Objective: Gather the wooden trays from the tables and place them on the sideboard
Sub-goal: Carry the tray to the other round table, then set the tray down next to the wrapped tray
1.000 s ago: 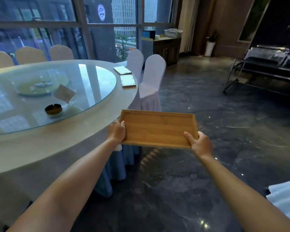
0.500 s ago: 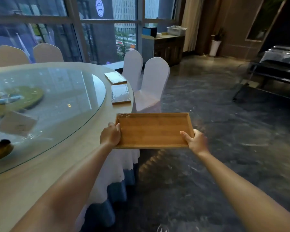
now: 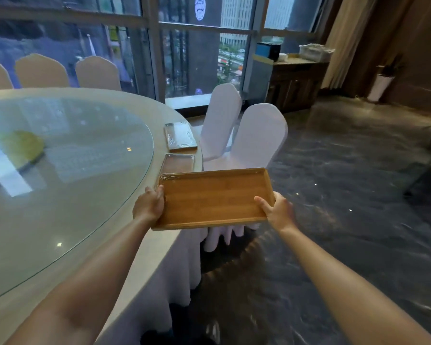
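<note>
I hold a flat wooden tray (image 3: 214, 197) level in front of me, over the round table's right edge. My left hand (image 3: 148, 205) grips its left short side and my right hand (image 3: 278, 211) grips its right short side. Two more trays wrapped in clear film lie on the table rim just beyond it: the nearer one (image 3: 178, 163) is partly hidden behind the held tray, the farther one (image 3: 179, 136) lies fully in sight. A dark wooden sideboard (image 3: 294, 83) stands by the window at the back right.
The round table (image 3: 139, 257) has a large glass turntable (image 3: 67, 175) and a white cloth. Two white-covered chairs (image 3: 254, 143) stand at its right edge, three beige ones at the far left. Boxes sit on the sideboard. Dark marble floor spreads to the right.
I have moved forward along the table with the tray in both hands. The two wrapped trays and the white chairs are now much closer, and the held tray overlaps the nearer one.
</note>
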### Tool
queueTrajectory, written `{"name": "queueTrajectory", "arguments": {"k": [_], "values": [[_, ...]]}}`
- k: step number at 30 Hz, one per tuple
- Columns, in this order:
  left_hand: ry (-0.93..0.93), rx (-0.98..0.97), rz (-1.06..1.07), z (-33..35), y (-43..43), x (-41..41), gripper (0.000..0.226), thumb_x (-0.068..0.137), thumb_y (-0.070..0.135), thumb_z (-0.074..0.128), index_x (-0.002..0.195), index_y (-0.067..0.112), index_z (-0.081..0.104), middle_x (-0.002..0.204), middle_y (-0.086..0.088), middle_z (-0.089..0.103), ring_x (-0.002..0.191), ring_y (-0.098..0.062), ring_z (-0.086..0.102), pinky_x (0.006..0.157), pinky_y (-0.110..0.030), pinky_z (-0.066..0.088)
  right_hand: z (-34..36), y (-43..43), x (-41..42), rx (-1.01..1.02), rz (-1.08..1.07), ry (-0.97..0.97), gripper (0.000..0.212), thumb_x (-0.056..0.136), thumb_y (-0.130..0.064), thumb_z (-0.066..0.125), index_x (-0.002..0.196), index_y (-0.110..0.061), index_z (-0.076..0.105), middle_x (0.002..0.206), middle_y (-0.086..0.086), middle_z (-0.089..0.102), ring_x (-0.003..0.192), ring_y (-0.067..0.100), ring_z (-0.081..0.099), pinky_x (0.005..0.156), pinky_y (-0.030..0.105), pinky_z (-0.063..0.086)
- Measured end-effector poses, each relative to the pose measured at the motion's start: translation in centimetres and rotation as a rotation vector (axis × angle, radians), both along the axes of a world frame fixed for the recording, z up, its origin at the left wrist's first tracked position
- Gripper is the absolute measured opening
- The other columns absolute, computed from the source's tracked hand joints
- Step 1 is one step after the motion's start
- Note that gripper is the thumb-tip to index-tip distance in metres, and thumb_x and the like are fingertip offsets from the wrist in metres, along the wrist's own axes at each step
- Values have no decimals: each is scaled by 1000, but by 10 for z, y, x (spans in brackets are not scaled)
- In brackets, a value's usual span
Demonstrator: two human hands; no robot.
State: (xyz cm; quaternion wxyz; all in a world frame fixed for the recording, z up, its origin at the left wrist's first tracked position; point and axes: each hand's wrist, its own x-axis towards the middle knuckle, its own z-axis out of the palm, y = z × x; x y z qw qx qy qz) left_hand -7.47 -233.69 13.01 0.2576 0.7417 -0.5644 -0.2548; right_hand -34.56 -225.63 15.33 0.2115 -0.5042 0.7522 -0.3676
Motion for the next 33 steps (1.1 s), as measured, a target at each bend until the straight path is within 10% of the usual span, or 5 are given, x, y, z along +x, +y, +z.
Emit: {"name": "queueTrajectory", "arguments": {"k": [14, 24, 33], "values": [[79, 103, 326, -23, -267, -8, 60, 100, 39, 21, 132, -7, 44, 135, -29, 50, 125, -41, 47, 101, -43, 38, 5, -384, -19, 67, 409, 167, 44, 90, -40, 52, 111, -3, 59, 106, 18, 67, 90, 30, 60, 75, 34, 44], [14, 194, 766, -50, -278, 16, 58, 100, 41, 17, 123, 0, 52, 123, -22, 59, 113, -36, 56, 90, -41, 43, -44, -526, 53, 161, 893, 216, 36, 88, -39, 56, 63, -22, 37, 62, -3, 46, 66, 19, 46, 57, 28, 32], [-20, 348, 1203, -78, -236, -45, 58, 100, 41, 18, 126, 1, 51, 124, -23, 59, 114, -38, 56, 91, -41, 45, -83, -573, 87, 252, 1402, 232, 27, 88, -38, 56, 84, -12, 48, 74, -1, 51, 67, 15, 49, 55, 21, 38]]}}
